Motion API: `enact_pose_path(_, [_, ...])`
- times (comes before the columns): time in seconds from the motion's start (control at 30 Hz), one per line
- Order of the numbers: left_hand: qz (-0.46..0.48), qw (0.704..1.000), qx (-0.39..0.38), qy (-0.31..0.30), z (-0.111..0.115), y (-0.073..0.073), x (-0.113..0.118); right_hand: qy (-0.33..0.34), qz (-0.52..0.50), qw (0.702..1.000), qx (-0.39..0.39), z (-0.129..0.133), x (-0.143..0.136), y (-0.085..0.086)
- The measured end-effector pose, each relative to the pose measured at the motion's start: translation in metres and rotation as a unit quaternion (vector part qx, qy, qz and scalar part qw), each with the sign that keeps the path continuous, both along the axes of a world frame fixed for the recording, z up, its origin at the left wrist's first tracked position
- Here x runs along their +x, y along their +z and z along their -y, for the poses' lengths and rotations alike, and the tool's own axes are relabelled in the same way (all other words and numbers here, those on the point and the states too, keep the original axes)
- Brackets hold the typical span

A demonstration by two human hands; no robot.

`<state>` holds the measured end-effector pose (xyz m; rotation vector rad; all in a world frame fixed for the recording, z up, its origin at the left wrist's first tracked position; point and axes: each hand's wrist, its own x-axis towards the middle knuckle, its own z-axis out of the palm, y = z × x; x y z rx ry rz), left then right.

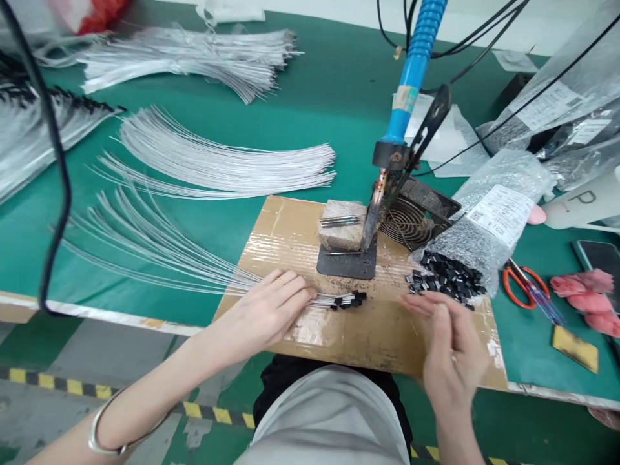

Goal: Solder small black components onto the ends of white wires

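My left hand [276, 307] lies over a bundle of thin white wires [213, 271] at the front of a cardboard sheet [382, 345], its fingers closed round them. The wires fan out to the left, and small black connectors [356, 298] cap their right ends just past my fingertips. Right of these, my right hand [450, 342] is raised above the cardboard with fingers stretched leftward and the thumb apart from their tips. I see nothing in it. Just behind it is a pile of loose black connectors [450, 274], spilling from a clear plastic bag [498, 194].
A soldering iron [375, 210] on a blue arm [411, 71] points down beside a block [341, 226] on a dark plate. A small fan [411, 216] stands behind. More white wires [227, 158] lie at left; orange-handled scissors [526, 287] and a yellow sponge [575, 347] at right.
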<state>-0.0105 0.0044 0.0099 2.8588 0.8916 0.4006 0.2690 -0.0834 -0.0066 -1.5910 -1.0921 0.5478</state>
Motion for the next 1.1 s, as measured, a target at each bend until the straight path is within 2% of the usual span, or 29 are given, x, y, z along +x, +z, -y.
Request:
enact_pose_path(0.1, [0.009, 1.000, -0.008, -0.007, 0.000, -0.004, 0.006, 0.069, 0.027, 0.997, -0.035, 0.005, -0.014, -0.005])
enact_pose_path(0.2, [0.008, 1.000, -0.027, 0.008, 0.000, -0.005, 0.001, 0.136, 0.040, 0.990, -0.029, 0.002, -0.028, -0.005])
enact_pose_path(0.3, [0.004, 0.998, -0.047, 0.029, 0.002, -0.004, -0.002, 0.181, 0.052, 0.982, -0.026, -0.002, -0.040, -0.006])
enact_pose_path(0.43, [0.014, 0.998, -0.031, 0.047, 0.005, -0.006, 0.001, 0.237, 0.051, 0.970, -0.030, -0.003, -0.048, -0.007])
enact_pose_path(0.6, [0.057, 0.996, -0.045, 0.056, 0.005, -0.013, 0.002, 0.174, 0.045, 0.983, -0.029, -0.005, -0.047, -0.007])
enact_pose_path(0.67, [0.061, 0.996, -0.028, 0.063, 0.006, -0.016, 0.004, 0.188, 0.052, 0.980, -0.034, -0.008, -0.050, -0.008])
enact_pose_path(0.73, [0.084, 0.994, -0.016, 0.066, 0.006, -0.019, 0.009, 0.230, 0.054, 0.971, -0.039, -0.010, -0.055, -0.010])
enact_pose_path(0.83, [0.121, 0.990, -0.022, 0.061, 0.007, -0.023, 0.019, 0.265, 0.040, 0.962, -0.046, -0.008, -0.064, -0.011])
enact_pose_path(0.97, [0.135, 0.988, -0.041, 0.062, 0.009, -0.027, 0.027, 0.263, 0.025, 0.962, -0.062, -0.005, -0.064, -0.008])
enact_pose_path(1.03, [0.139, 0.987, -0.052, 0.066, 0.009, -0.028, 0.029, 0.258, 0.025, 0.964, -0.052, -0.005, -0.056, -0.006])
enact_pose_path(1.1, [0.145, 0.985, -0.061, 0.069, 0.010, -0.027, 0.029, 0.220, 0.053, 0.974, -0.020, -0.007, -0.040, -0.005])
